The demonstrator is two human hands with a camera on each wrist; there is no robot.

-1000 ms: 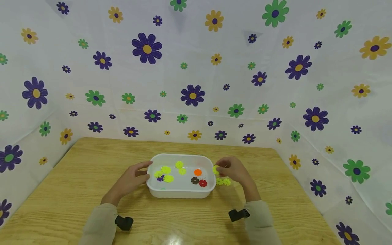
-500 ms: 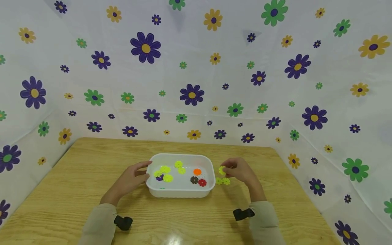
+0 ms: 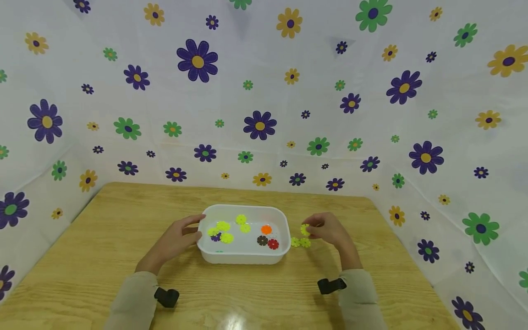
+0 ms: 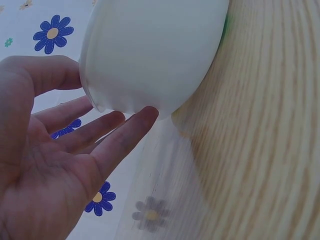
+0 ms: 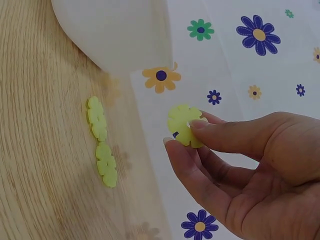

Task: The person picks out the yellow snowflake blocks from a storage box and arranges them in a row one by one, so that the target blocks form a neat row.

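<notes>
A white plastic tub (image 3: 243, 258) stands on the wooden table, with several notched, flower-shaped plastic discs inside. My left hand (image 3: 175, 238) is at the tub's left end. In the left wrist view, its spread, fairly straight fingers (image 4: 135, 131) touch the tub's outer wall and rim. To the right of the tub, my right hand (image 3: 330, 230) pinches a yellow notched disc (image 5: 181, 120) between thumb and index finger, raised above the table. Below it, a joined pair of yellow discs (image 5: 97, 120) lies on the wood, close to the tub's right side.
Yellow discs (image 3: 226, 237) lie in the tub's left part. An orange disc (image 3: 266, 229), a brown disc (image 3: 262, 240) and a red disc (image 3: 273, 244) lie in its right part. A white cloth (image 3: 231, 101) printed with flowers surrounds the wooden table (image 3: 214, 293) at the back and sides.
My right hand has moved right, away from the tub's rim, with the yellow disc still pinched. My left hand and the tub have stayed in place; the head view has shifted slightly.
</notes>
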